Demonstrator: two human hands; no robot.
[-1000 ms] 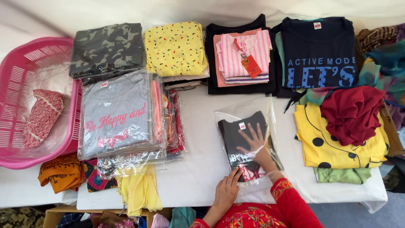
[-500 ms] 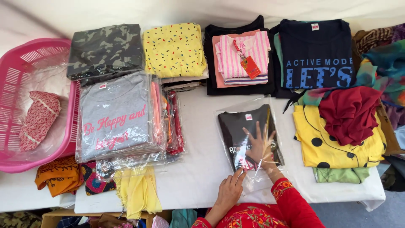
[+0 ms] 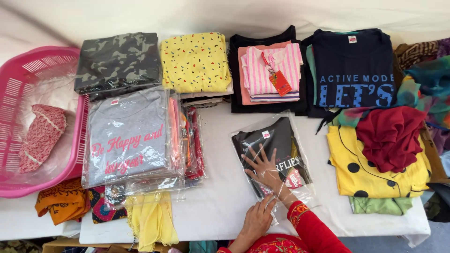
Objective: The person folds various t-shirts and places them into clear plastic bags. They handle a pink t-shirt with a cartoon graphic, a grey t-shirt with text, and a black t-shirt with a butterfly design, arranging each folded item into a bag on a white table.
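Pink basket point(image 3: 28, 70), folded shirt stacks point(image 3: 197, 63).

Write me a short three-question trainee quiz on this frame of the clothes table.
1. True or false: the right hand lies with fingers spread inside the clear plastic bag holding the folded black printed shirt.
2. What does the left hand touch? A) the pink plastic basket B) the open near edge of that clear bag C) the yellow dotted folded garment
3. Fill in: the bagged grey shirt with pink lettering lies directly ___ of the pink basket.

Key: 1 true; 2 B; 3 right
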